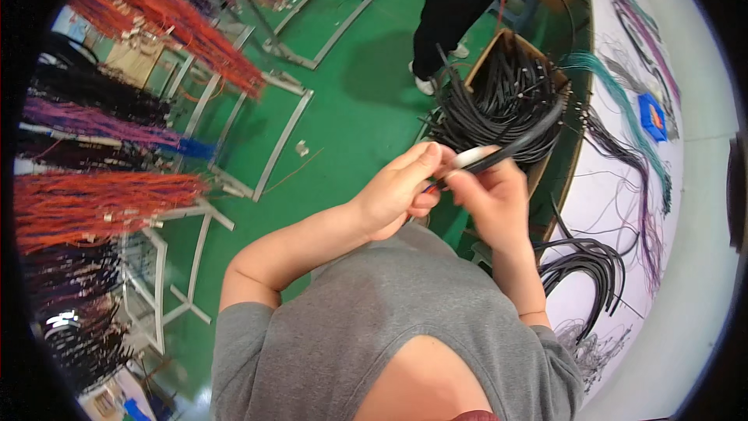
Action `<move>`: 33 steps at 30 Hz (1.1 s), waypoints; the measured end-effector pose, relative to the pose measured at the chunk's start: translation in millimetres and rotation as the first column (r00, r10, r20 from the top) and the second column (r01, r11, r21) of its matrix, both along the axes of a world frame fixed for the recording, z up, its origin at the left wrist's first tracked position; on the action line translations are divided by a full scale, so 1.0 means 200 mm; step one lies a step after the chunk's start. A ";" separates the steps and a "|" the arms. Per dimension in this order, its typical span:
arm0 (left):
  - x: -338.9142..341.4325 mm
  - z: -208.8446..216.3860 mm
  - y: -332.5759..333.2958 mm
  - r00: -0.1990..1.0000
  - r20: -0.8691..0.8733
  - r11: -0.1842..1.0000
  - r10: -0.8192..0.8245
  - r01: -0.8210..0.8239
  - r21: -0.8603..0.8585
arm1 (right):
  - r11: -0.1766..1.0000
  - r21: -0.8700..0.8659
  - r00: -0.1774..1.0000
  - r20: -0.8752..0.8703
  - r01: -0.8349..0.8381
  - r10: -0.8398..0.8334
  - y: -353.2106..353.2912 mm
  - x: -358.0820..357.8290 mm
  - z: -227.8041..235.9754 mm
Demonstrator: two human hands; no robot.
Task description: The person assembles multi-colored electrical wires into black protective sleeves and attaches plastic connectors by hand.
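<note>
Both hands together in front of the torso. Left hand (399,191): fingers curled well in, thumb bent over toward the index finger; a small blue-and-orange bit (429,188) shows among the fingers, but blur means I cannot tell whether it is gripped. Right hand (499,201): partly closed, thumb and fingers about a black cable (514,150). Cable lies between the hands, one end at the left fingertips, running away beyond the right hand, up and to the right. A white piece (469,157) sits alongside it, between the two hands.

Just beyond the hands: cardboard box (484,61) filled with black cables (499,113). Right of the hands: worktop (575,206) bearing curved black tubes (601,261), teal wires (615,93) and, farther off, a blue container (653,117). Well left: orange wires (101,206) hanging by metal frames (282,143). Beyond the box, another person (452,4) stands on the green floor (351,101).
</note>
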State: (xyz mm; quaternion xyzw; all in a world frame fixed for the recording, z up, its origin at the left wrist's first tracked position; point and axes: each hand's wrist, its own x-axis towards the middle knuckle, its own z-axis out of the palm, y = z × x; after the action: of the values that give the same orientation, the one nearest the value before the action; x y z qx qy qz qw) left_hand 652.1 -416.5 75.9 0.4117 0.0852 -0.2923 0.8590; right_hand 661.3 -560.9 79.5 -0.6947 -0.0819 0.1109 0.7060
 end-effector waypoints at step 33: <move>0.03 0.02 0.05 0.899 0.421 0.966 -0.123 0.012 0.258 | 0.741 0.662 0.986 0.016 0.114 -0.166 -0.10 0.17 0.16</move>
State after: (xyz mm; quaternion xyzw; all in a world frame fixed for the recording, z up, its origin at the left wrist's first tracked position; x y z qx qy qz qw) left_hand 658.8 -406.3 80.1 0.5735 -0.0865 -0.2101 0.7870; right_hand 695.1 -580.5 110.8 -0.4092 -0.0896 -0.0042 0.9080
